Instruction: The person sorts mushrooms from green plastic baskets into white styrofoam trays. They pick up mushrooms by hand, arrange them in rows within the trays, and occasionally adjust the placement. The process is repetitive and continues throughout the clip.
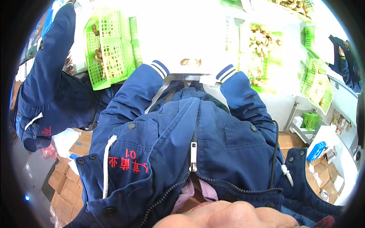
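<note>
Strong glare washes out the area beyond both of my cuffs, so neither hand can be made out. The striped knit cuff of my left sleeve (159, 69) lies at the left of the near edge of a white work surface (182, 69). My right sleeve's striped cuff (226, 73) is at the right of that edge. Between the cuffs, a brown-and-white mushroom-like piece (185, 61) and a second such piece (198, 62) show against the white. Whether my fingers touch them is hidden by glare.
Left stands a green plastic basket (114, 54) with brown pieces; beside it is a co-worker's blue sleeve (52, 57). Right are a heap of mushroom-like pieces (261, 40) and another green basket (316, 85). Another person (343, 62) is at far right. Flattened cardboard (65, 188) covers some floor.
</note>
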Demonstrator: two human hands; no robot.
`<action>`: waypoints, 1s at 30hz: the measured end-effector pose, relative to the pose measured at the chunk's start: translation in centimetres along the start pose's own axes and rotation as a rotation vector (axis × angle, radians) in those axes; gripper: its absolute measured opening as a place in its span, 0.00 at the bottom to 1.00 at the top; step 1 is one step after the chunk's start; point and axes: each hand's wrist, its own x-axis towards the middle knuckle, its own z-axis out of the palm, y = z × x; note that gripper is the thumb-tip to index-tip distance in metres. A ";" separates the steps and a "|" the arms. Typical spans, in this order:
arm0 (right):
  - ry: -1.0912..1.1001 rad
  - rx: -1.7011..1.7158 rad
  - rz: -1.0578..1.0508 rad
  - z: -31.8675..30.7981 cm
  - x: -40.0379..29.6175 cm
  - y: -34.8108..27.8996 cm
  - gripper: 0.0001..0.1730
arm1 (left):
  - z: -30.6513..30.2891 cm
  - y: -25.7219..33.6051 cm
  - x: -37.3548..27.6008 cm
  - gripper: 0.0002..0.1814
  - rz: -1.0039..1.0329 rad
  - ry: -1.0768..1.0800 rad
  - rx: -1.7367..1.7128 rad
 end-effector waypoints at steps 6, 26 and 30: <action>0.057 0.074 0.000 -3.9 -0.7 -1.7 0.18 | -2.6 1.8 0.8 0.22 0.016 -0.175 -0.050; -0.041 0.173 0.681 -3.9 -14.1 15.4 0.23 | -6.6 4.4 0.2 0.16 -0.068 -0.403 0.187; 0.442 0.422 0.671 -3.4 -15.4 17.2 0.22 | -5.7 3.5 -0.5 0.16 -0.074 -0.348 0.094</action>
